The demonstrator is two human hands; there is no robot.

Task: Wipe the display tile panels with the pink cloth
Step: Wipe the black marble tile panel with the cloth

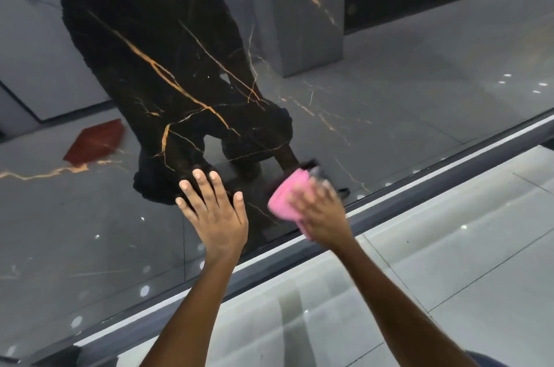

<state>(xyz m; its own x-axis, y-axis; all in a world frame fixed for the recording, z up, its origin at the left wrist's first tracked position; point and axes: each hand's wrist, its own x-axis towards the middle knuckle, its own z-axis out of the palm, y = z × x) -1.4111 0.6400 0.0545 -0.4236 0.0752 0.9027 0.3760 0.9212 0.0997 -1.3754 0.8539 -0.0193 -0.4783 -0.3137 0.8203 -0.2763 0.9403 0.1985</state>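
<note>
**Pink cloth pressed low on the black tile panel**

Across most of my view stands the display tile panel (pixel 168 72), glossy black with orange and pale gold veins running diagonally through it. Its polish is strong enough that it mirrors a dark-clothed figure, grey surrounding surfaces and a red-brown slab at the left. Along the panel's lower edge runs a grey and white frame strip (pixel 389 198), slanting from lower left to upper right. Below that strip I see the pale grey floor tiles (pixel 449 261), shiny, with thin joints and small light spots reflected in them.

Both forearms come up from the bottom of my view. My left hand (pixel 214 210) lies flat against the panel, fingers straight and spread, holding nothing; the palm rests on the glossy face just above the frame strip. My right hand (pixel 322 213) sits just to the right of it, close to the panel's lower edge. It is motion-blurred, but I can see the fingers bent over the pink cloth (pixel 289 198) and pressing it to the tile. The cloth is bunched, sticking out to the left of and above that hand, touching the panel surface between the two hands.
</note>
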